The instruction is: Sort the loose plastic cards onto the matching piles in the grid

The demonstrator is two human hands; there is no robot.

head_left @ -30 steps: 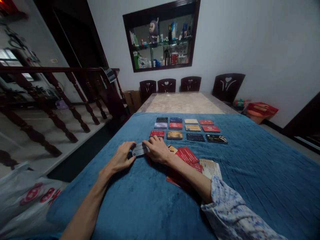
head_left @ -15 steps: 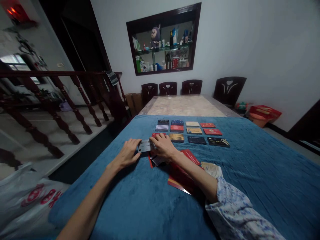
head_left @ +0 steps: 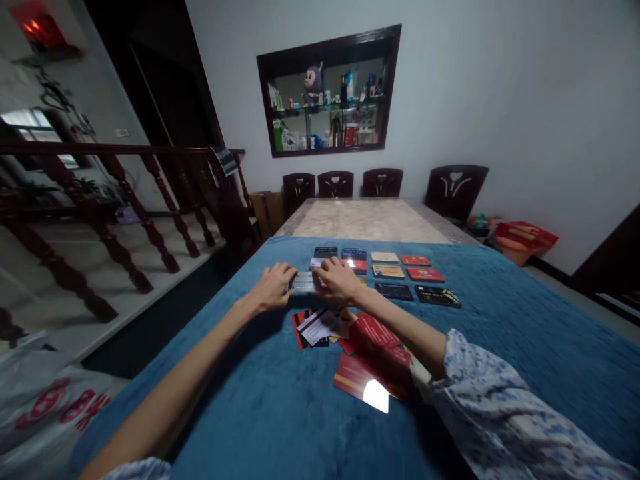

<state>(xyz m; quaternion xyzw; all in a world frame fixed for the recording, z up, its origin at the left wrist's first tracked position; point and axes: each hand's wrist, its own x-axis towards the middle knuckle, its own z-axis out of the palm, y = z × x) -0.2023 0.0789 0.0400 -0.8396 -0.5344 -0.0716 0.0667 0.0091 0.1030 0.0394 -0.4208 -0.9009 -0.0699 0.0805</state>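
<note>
A silvery grey card [head_left: 304, 282] is held between both hands. My left hand [head_left: 273, 287] grips its left end, and my right hand [head_left: 340, 280] pinches its right end. Beyond them, cards lie in rows, among them a black card [head_left: 437, 295], a dark blue card [head_left: 394, 291] and a yellow card [head_left: 388, 271]. My right hand hides part of the nearest row. Closer to me is a loose pile with a white card [head_left: 320, 325] on top. Red cards [head_left: 357, 380] overlap under my right forearm.
A blue cloth [head_left: 260, 413] covers the near part of the table [head_left: 370, 217]. Dark chairs [head_left: 383, 182] stand at the far end. A wooden railing [head_left: 135, 200] and white plastic bags [head_left: 50, 400] are on the left.
Both hands have moved forward and slightly right with the grey card, toward the rows. More of the loose pile now shows. The view has shifted slightly.
</note>
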